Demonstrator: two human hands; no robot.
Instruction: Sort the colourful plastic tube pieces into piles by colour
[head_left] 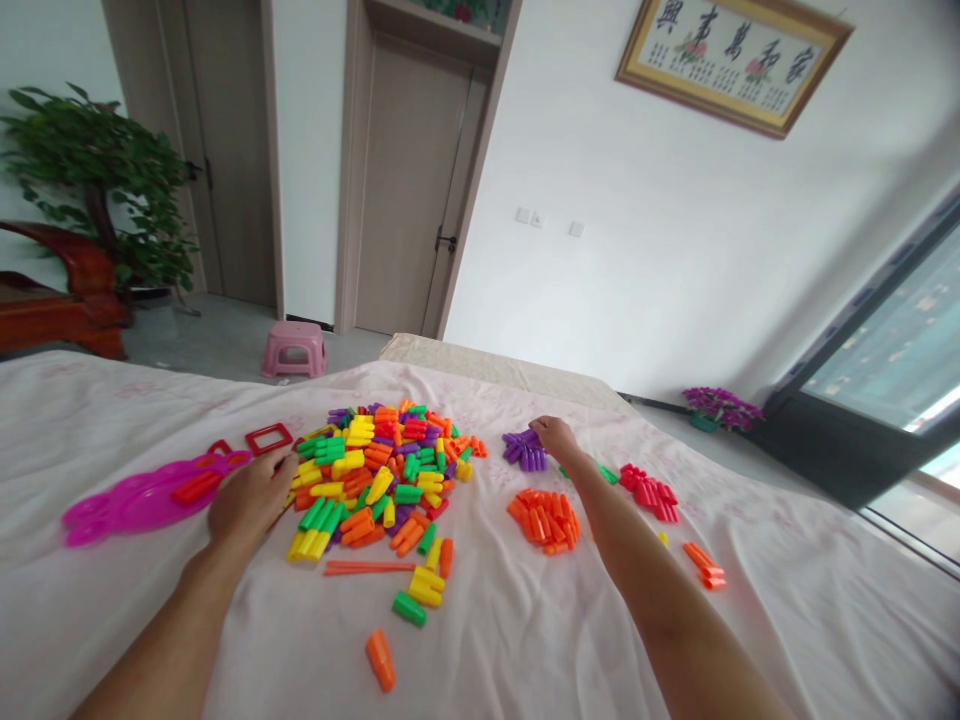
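Note:
My left hand (253,492) rests at the left edge of a big mixed heap of bullet-shaped plastic building blocks (375,470) in yellow, green, orange, red and purple. Its fingers curl inward against the heap, and what they hold is hidden. Farther right, my right hand (555,437) reaches to a small pile of purple blocks (525,452). Those fingers are pinched together at the pile's right edge; any piece between them cannot be made out. Nearer to me lies a pile of orange blocks (546,520). Red blocks (651,492) and partly hidden green blocks (606,473) lie beyond my right forearm.
A magenta plastic tray (142,497) and a red square frame (268,438) lie left on the pale cloth (480,640). Thin orange sticks (367,568), a green block (409,608) and an orange block (380,660) lie in front. A pink stool (295,348) stands beyond.

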